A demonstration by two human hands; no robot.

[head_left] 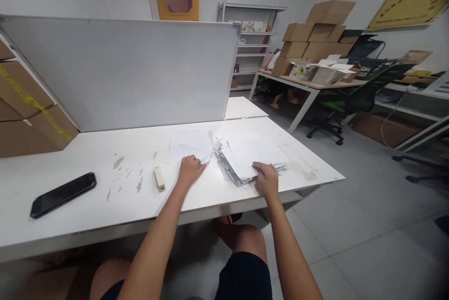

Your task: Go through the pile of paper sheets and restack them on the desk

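Note:
My left hand [190,170] is closed on the near right corner of a white sheet of paper [185,143], which lies on the desk with faint print on it. That sheet's right edge bends upward beside the pile. An untidy stack of papers [250,152] lies to the right, its layered edges fanned out on the left and front. My right hand [268,179] grips the stack's near right edge, fingers on top; its thumb is hard to make out. Left of my left hand lies a small cream stapler-like object [159,178].
A black phone [63,194] lies on the white desk [105,215] at the left. Behind stands a whiteboard [140,75], with cardboard boxes [31,108] beside it. Further right are a table of stacked boxes [315,47], an office chair [354,94] and another person's feet [277,105].

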